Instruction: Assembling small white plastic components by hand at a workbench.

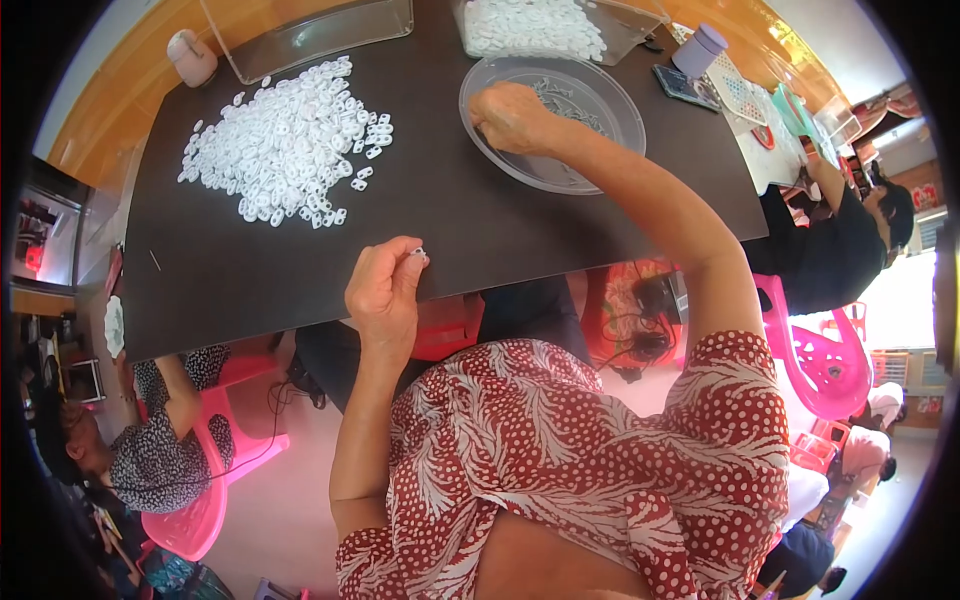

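Note:
My left hand [383, 290] is at the table's near edge, thumb and forefinger pinched on a small white plastic piece [420, 255] with dark holes. My right hand [512, 118] reaches over the left part of a round clear tray [535, 178], its fingers curled together; whatever is between the fingertips is hidden. Small thin metal pieces [565, 102], too fine to name for sure, lie in the tray beside that hand. A large heap of similar white plastic pieces [275, 150] spreads over the dark table [440, 215], to the left of the tray.
Along the far side are a clear bin [320, 40], another clear bin filled with white pieces [535, 28], and a pink bottle [191, 58]. A phone [687, 88] and lavender cup [699, 50] are at far right. Co-workers sit left [165, 455] and right [820, 245].

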Action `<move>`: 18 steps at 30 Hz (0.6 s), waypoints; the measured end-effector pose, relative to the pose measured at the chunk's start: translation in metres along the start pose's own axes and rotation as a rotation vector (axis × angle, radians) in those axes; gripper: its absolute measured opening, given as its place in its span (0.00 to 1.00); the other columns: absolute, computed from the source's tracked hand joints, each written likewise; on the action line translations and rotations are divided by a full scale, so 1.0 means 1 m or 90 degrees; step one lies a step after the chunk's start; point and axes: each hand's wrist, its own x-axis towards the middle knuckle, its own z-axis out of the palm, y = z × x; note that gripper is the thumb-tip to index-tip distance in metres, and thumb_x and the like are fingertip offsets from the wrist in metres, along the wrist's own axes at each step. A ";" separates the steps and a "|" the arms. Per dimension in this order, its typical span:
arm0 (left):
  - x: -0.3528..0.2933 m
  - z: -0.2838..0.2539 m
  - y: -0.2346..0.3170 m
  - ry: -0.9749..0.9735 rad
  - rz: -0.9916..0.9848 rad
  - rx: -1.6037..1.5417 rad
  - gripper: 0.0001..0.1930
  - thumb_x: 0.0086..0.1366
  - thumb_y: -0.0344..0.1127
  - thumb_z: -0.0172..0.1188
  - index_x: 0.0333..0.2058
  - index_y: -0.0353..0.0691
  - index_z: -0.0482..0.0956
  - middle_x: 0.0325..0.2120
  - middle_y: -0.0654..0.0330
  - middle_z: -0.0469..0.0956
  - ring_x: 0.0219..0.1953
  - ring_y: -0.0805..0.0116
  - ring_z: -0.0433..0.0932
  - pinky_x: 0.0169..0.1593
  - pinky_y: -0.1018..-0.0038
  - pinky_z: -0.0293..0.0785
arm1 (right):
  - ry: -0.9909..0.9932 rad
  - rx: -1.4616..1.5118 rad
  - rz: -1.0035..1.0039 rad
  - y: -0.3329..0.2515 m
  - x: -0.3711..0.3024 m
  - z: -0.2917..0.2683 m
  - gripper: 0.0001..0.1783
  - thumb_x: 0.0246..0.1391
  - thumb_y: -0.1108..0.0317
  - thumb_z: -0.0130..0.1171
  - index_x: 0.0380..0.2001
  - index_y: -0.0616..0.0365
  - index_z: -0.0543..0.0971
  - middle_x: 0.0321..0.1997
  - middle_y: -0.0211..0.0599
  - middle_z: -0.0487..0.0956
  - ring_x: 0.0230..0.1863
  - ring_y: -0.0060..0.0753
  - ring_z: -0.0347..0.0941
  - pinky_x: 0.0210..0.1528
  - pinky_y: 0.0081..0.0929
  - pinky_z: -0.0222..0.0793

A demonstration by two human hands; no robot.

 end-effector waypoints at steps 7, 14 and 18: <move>-0.003 -0.008 -0.001 -0.049 -0.005 0.000 0.07 0.61 0.28 0.58 0.36 0.30 0.77 0.29 0.62 0.73 0.31 0.77 0.74 0.37 0.82 0.70 | 0.047 -0.110 -0.067 -0.008 -0.006 -0.002 0.07 0.34 0.76 0.54 0.22 0.59 0.78 0.28 0.48 0.77 0.36 0.52 0.72 0.36 0.42 0.70; -0.003 -0.009 -0.003 -0.038 0.001 -0.015 0.06 0.60 0.27 0.59 0.35 0.30 0.77 0.27 0.62 0.74 0.30 0.78 0.73 0.35 0.83 0.69 | 0.088 -0.240 -0.131 -0.009 -0.013 0.000 0.06 0.33 0.76 0.55 0.22 0.62 0.76 0.27 0.45 0.76 0.33 0.46 0.71 0.36 0.37 0.69; -0.004 -0.009 -0.002 -0.026 -0.002 -0.032 0.07 0.59 0.26 0.59 0.35 0.30 0.77 0.27 0.63 0.74 0.30 0.78 0.73 0.35 0.84 0.68 | 0.075 -0.254 -0.153 -0.006 -0.012 -0.003 0.05 0.33 0.76 0.55 0.21 0.62 0.75 0.27 0.45 0.76 0.33 0.46 0.71 0.36 0.37 0.69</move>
